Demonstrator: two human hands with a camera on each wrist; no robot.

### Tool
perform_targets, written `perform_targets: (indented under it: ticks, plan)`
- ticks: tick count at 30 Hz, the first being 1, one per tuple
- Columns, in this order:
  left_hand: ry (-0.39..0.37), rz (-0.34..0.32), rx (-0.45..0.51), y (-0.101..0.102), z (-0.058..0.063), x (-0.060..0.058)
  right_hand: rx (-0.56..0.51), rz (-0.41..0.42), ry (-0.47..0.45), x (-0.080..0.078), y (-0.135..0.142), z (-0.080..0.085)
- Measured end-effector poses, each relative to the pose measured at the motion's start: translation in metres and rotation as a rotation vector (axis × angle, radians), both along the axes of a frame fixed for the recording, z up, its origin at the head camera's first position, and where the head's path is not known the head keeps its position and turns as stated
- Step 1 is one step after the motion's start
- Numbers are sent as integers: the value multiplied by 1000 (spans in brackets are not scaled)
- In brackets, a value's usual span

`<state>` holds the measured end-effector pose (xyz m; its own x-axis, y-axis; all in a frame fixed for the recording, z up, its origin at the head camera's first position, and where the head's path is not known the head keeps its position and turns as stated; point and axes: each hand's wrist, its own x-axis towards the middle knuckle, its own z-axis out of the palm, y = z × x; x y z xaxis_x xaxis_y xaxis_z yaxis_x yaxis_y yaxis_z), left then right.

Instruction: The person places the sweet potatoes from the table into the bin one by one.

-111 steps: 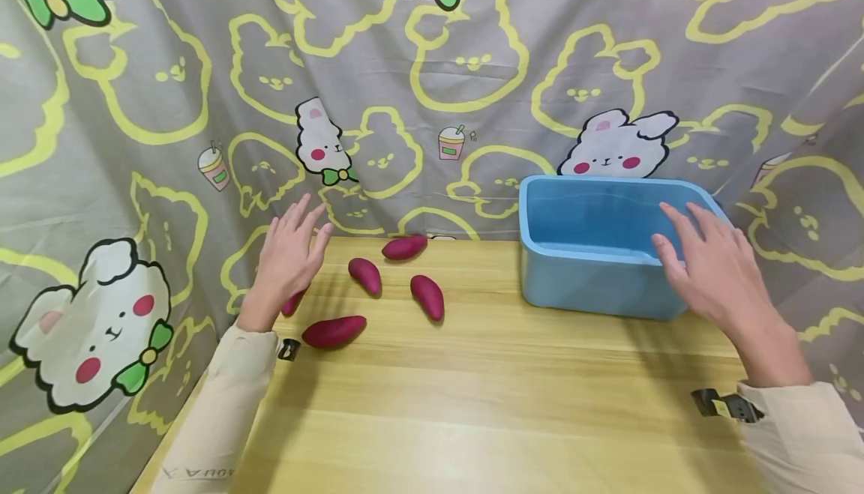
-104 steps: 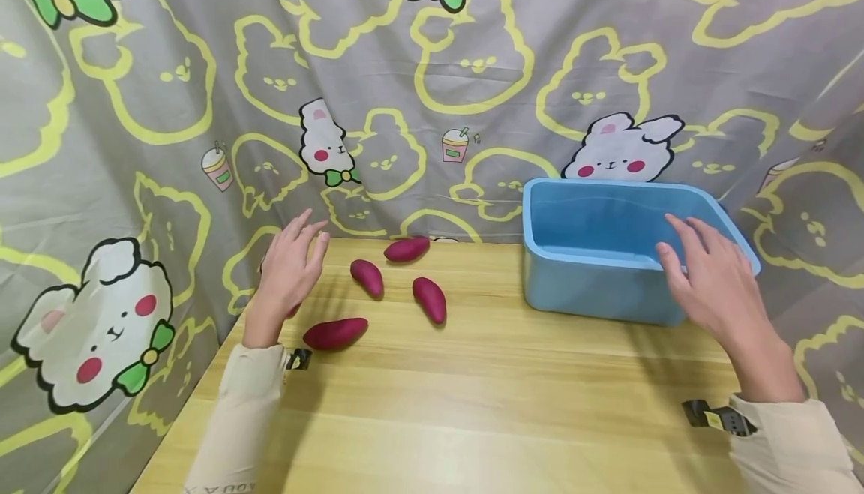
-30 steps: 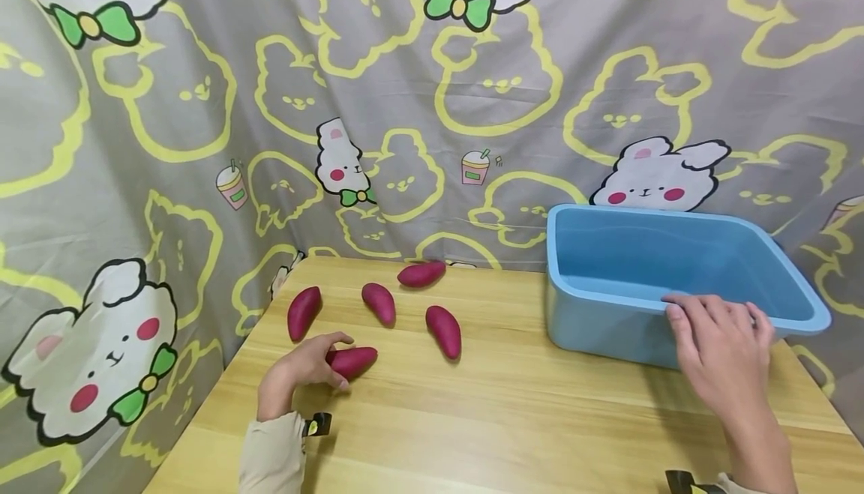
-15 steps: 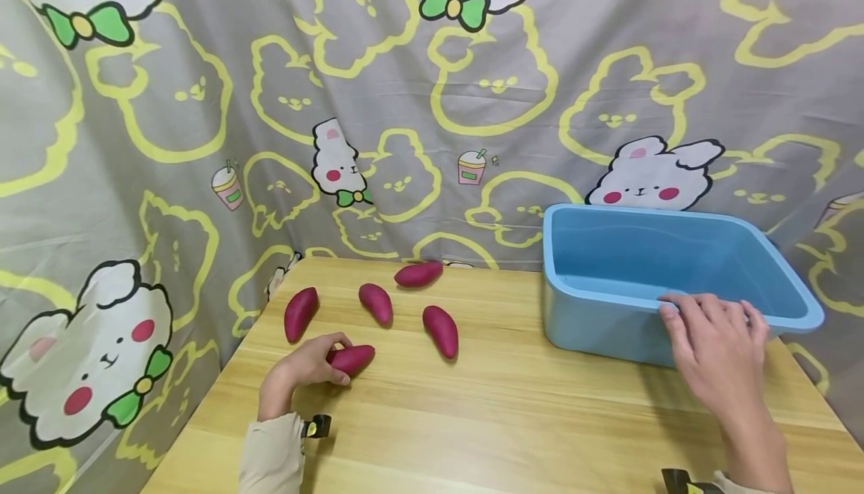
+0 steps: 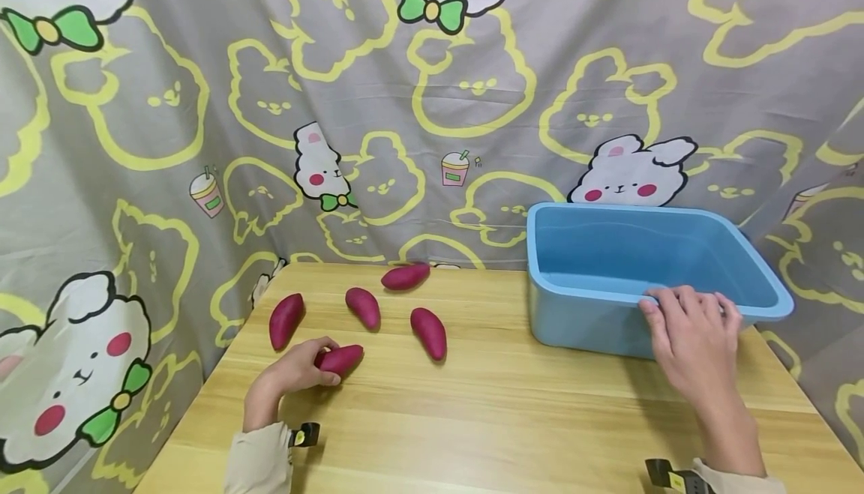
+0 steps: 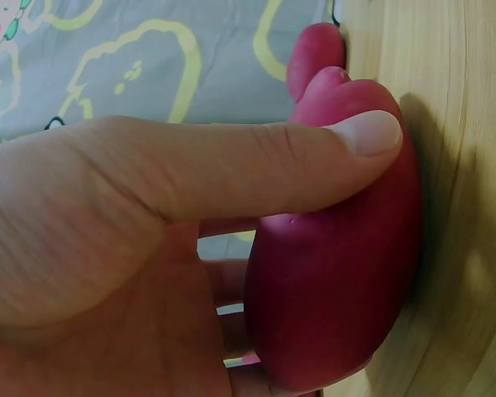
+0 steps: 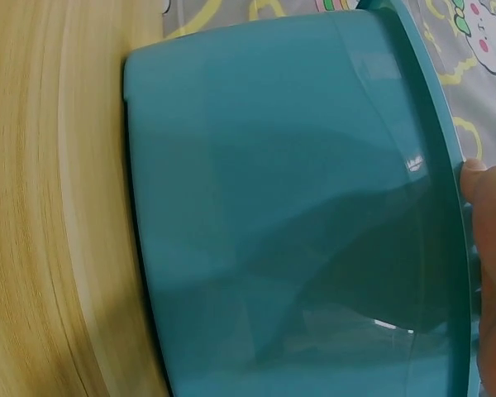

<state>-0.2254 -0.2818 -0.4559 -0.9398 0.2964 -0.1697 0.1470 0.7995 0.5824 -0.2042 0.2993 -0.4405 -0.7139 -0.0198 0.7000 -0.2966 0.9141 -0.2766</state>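
In the head view my left hand grips a purple-red sweet potato near the table's left side. The left wrist view shows the thumb laid across that sweet potato, with the other fingers behind it, partly hidden. It lies low beside the wooden surface. My right hand holds the front rim of a blue plastic bin, fingers bent over the edge. The bin's side wall fills most of the right wrist view, with the thumb at its rim.
More sweet potatoes lie behind and beside my left hand: one at left, a middle one, a back one and one to the right. A patterned grey curtain hangs behind the wooden table.
Both hands were raised earlier, the left above the sweet potatoes and the right over the bin. Both came down, the left onto the front sweet potato, the right onto the rim. The view shifted slightly.
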Motion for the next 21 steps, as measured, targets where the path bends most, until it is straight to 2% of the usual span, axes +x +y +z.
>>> perform_targets:
  ticks: [6,11,16,21]
  plan:
    - [21,1,-1,0,-2,-2,9,-7,-16,0,0,1]
    - [32,-3,13,-2,-1,-2,18,-5,-64,0,4,3]
    - [17,-5,51,0,-1,-2,23,3,-105,0,13,6]
    - [7,7,69,2,-1,-2,23,17,-96,-3,15,5]
